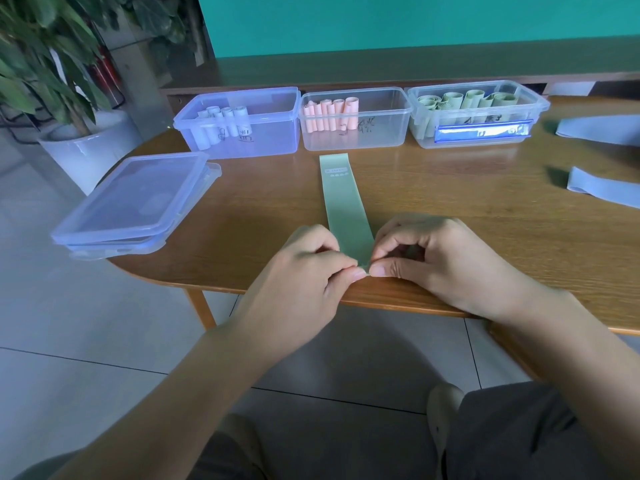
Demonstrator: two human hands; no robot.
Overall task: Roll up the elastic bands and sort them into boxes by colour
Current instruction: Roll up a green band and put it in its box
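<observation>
- A green band point(343, 199) is laid flat on the desk point(485, 209), running from the near edge away toward the middle box point(356, 117).
- Its near end is pinched by both hands: the left hand point(308, 268) holds it between thumb and curled fingers, and the right hand point(429, 258) does the same from the other side. The 2 thumbs almost meet at the corner of the band.
- The step in hand is judged to be the start of the roll, since only a very small fold is seen at the near end and the rest of the band is not yet rolled.
- 3 open boxes are placed in a row at the far side. Bluish rolls are kept in the left box point(239, 124), pink rolls in the middle box, green rolls in the right box point(479, 112).
- 2 blue bands point(602, 187) are left unrolled at the right of the desk, well apart from the hands.
- A stack of lids point(135, 206) is put at the left of the desk.
- For the next move, the first turn probably must be kept tight and straight, with both edges of the band in line, or the roll may become a cone.
- Afterwards the roll would belong in the right box, and it should be held closed during the carrying, because the elastic may spring open.
</observation>
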